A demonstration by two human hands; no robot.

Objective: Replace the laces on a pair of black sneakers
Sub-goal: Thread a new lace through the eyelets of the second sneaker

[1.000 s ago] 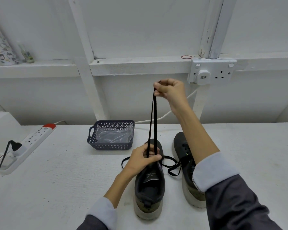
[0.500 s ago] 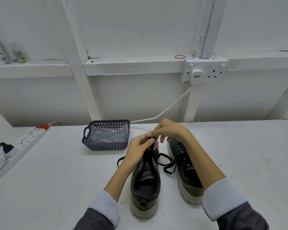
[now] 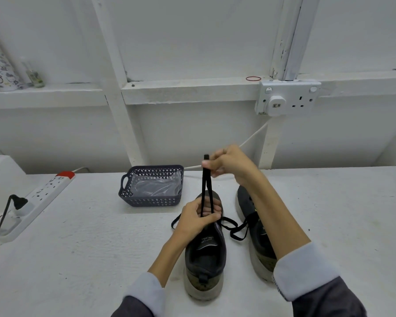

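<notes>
Fingers of my right hand [image 3: 231, 163] pinched the black lace [image 3: 206, 188] taut above the left sneaker [image 3: 206, 252]. My left hand [image 3: 196, 220] clamped it lower, seemingly at the tongue. The right sneaker [image 3: 257, 239] stood just beside on the bench [image 3: 78, 248].

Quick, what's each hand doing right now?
Left hand: pinches the flat black fabric lace down at the black pale-soled sneaker.
Right hand: pinches that lace's raised top.

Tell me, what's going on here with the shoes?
A person is working on the laces of two black sneakers on a white table. The left hand grips the left sneaker where a black lace comes out, while the right hand pinches that lace and holds it up taut. The right sneaker stands beside it, loose lace ends between them.
</notes>
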